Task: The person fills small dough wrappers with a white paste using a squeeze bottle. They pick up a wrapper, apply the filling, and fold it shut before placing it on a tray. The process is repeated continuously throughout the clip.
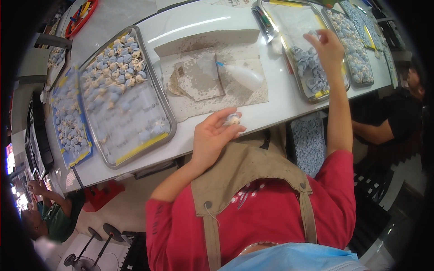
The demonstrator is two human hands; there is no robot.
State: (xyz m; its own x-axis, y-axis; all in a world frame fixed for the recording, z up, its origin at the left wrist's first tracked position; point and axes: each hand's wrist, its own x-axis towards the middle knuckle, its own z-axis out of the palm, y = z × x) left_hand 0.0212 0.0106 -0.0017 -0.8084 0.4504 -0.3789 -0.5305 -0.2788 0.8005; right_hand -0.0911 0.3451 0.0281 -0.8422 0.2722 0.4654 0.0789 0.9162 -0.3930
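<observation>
Near the table's front edge, my left hand (211, 137) pinches a small cream-and-blue figurine head (233, 119) between thumb and fingertips. My right hand (326, 47) is raised over a metal tray (312, 97) on the right, its thumb and index finger closed on a small blue-grey piece (313, 33). Loose blue-grey pieces (312, 67) lie in that tray on a pale liner. Between my hands and farther back, a white squeeze bottle (244, 77) with a blue tip lies on a stained cardboard sheet (194, 106).
At left, a large metal tray (169, 122) holds many cream-and-blue heads, beside a blue-edged tray (72, 131). Another filled tray (352, 49) stands at far right. A red basket (81, 20) is at the back left. One person (384, 128) sits at right, another (61, 212) at left.
</observation>
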